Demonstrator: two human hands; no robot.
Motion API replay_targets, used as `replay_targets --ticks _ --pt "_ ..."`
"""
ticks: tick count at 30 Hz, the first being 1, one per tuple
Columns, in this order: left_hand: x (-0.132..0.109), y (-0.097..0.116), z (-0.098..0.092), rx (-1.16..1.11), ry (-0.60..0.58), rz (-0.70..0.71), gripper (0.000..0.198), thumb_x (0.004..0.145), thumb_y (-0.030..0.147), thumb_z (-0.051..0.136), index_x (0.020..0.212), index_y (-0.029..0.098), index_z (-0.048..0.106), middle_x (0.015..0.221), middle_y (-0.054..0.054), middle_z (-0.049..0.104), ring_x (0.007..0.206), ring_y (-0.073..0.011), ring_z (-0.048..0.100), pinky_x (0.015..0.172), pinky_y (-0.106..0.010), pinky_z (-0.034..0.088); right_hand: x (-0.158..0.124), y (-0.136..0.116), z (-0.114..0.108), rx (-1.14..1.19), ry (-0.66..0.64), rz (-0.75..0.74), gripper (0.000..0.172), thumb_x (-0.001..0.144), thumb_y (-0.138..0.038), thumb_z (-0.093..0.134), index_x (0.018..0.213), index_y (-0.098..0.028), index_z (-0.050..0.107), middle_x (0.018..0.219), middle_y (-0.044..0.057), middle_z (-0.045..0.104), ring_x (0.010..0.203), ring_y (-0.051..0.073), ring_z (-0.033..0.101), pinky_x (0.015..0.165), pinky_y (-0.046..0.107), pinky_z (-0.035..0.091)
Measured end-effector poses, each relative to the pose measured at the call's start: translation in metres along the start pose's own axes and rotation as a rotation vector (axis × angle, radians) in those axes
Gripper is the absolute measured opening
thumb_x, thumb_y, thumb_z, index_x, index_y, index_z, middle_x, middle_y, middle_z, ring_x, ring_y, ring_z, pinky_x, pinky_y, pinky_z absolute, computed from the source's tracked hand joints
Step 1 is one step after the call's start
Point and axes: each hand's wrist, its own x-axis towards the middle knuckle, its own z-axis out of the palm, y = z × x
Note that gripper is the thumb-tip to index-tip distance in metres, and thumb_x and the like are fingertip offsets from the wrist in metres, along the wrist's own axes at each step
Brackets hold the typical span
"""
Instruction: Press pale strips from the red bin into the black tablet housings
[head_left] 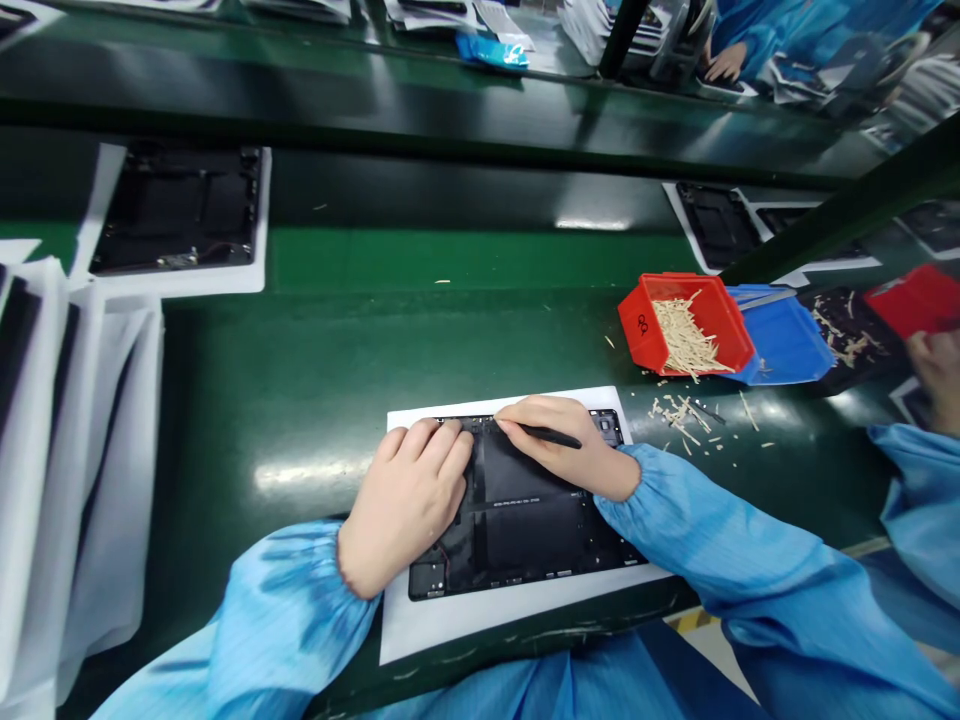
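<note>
Two glossy green workbenches cross the view: the nearer bench (247, 400) lies under the hands, and the farther bench (420, 90) sits at 12 o'clock, with a co-worker's hand (726, 62) at 1 o'clock. At 9 o'clock hangs a row of white-sleeved panels (45, 450). At 2 o'clock a red plastic bin (637, 325) full of wooden sticks (684, 340) tilts against a blue tray (787, 340), and loose sticks lie scattered below them.

At the centre, a dark tablet panel (525, 520) lies on a white sheet (510, 625), its long axis running left to right across the person's front, tipped slightly. It lies at 12 o'clock from the wrists, under both hands. The left hand (409, 505) rests loosely on the panel's upper-left area, fingers gently curved and holding nothing visible. The right hand (562, 450), nearer the panel's upper-right corner, is closed around a slim black pen-shaped tool (551, 435), its tip at the panel's upper edge.
</note>
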Motion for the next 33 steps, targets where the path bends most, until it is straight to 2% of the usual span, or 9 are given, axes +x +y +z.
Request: replay_targets --ticks 3,9,14,18,22,28,33 --pt "0.0 0.0 0.0 -0.001 0.005 0.002 0.029 0.087 0.019 0.046 0.111 0.015 0.059 0.117 -0.009 0.06 0.102 -0.0281 0.051 0.081 -0.041 0.041 0.0 0.0 -0.001 -0.003 -0.029 -0.01 0.016 0.092 -0.021 0.05 0.098 -0.02 0.065 0.091 0.005 0.069 0.082 0.015 0.063 0.076 0.029 0.051" --pt "-0.003 0.0 -0.002 -0.009 0.056 -0.011 0.028 0.087 0.02 0.046 0.112 0.015 0.059 0.117 -0.008 0.062 0.103 -0.0277 0.051 0.079 -0.042 0.041 0.004 -0.003 -0.002 -0.092 0.005 0.056 0.016 0.091 -0.023 0.051 0.087 -0.02 0.066 0.079 0.002 0.067 0.07 0.013 0.061 0.068 0.026 0.05" --pt "-0.003 0.002 -0.003 -0.036 0.09 -0.13 0.036 0.087 0.019 0.044 0.121 0.013 0.054 0.123 -0.009 0.057 0.108 -0.0299 0.048 0.085 -0.044 0.041 0.009 -0.005 0.003 -0.01 -0.055 0.041 0.016 0.092 -0.024 0.051 0.094 -0.021 0.066 0.086 0.003 0.068 0.077 0.014 0.062 0.073 0.027 0.05" --pt "-0.001 -0.004 -0.001 -0.172 0.087 -0.194 0.04 0.087 0.022 0.046 0.126 0.012 0.05 0.123 -0.012 0.055 0.112 -0.0288 0.045 0.092 -0.043 0.04 0.01 -0.006 0.005 -0.001 -0.086 0.037 0.016 0.093 -0.024 0.051 0.095 -0.02 0.066 0.088 0.003 0.068 0.077 0.014 0.062 0.074 0.027 0.05" --pt "0.003 -0.016 0.002 -0.317 0.074 -0.22 0.032 0.091 0.027 0.044 0.121 0.018 0.054 0.115 -0.009 0.058 0.103 -0.0233 0.049 0.088 -0.039 0.042 0.012 -0.007 0.006 -0.029 -0.064 0.043 0.016 0.092 -0.023 0.051 0.093 -0.02 0.066 0.085 0.002 0.068 0.076 0.014 0.062 0.072 0.027 0.049" --pt "0.009 -0.025 0.002 -0.356 0.057 -0.196 0.027 0.095 0.03 0.04 0.113 0.024 0.059 0.104 -0.004 0.06 0.095 -0.0194 0.051 0.081 -0.034 0.042 0.016 -0.012 0.01 -0.072 -0.137 -0.004 0.019 0.094 -0.023 0.047 0.097 -0.019 0.065 0.089 0.004 0.067 0.08 0.015 0.061 0.075 0.028 0.048" --pt "0.012 -0.025 0.002 -0.212 0.067 -0.105 0.024 0.094 0.028 0.042 0.106 0.019 0.061 0.095 -0.004 0.06 0.089 -0.0193 0.051 0.077 -0.034 0.041 0.016 -0.011 0.012 -0.099 -0.146 -0.053 0.019 0.095 -0.022 0.046 0.098 -0.017 0.065 0.09 0.006 0.067 0.081 0.016 0.06 0.076 0.029 0.048"
